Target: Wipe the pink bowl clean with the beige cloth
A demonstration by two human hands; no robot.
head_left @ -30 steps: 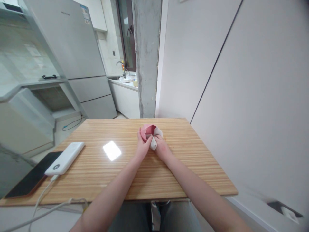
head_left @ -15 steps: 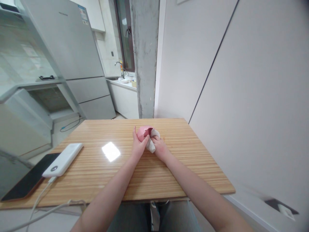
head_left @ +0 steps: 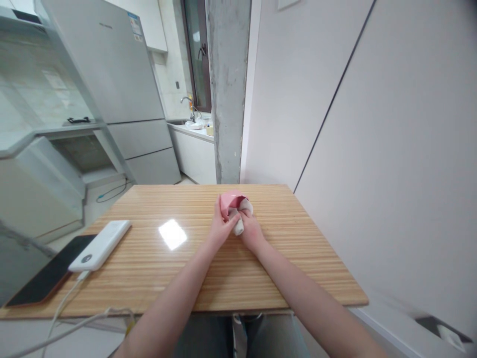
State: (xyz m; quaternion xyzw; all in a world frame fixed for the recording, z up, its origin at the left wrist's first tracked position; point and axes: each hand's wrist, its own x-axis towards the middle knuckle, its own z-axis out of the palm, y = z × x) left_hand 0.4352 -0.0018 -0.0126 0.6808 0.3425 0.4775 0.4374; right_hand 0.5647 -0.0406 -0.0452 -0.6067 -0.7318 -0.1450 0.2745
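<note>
A glossy pink bowl-like vessel point(head_left: 231, 198) is tipped on its side over the middle of the table, its opening facing right and toward me. My left hand point(head_left: 219, 227) grips its left side, with the thumb near the rim. My right hand point(head_left: 251, 231) is closed on a white cloth point(head_left: 239, 227). Part of this cloth goes into the vessel's opening, and a loose end hangs down between my hands. The fingertips of my right hand are hidden by the cloth and the rim.
A wood-grain table point(head_left: 298, 268) lies under my forearms. On its left are a white power bank point(head_left: 102, 246) with a cable point(head_left: 61, 303) and a dark flat tablet-like slab point(head_left: 40, 278). Behind stand a fridge point(head_left: 130, 89), a concrete pillar point(head_left: 229, 99) and a white wall point(head_left: 391, 149).
The pink vessel and both hands appear slightly further right, and the vessel is turned a little. My left fingers have wrapped closer around its side. The whole view has also shifted slightly.
</note>
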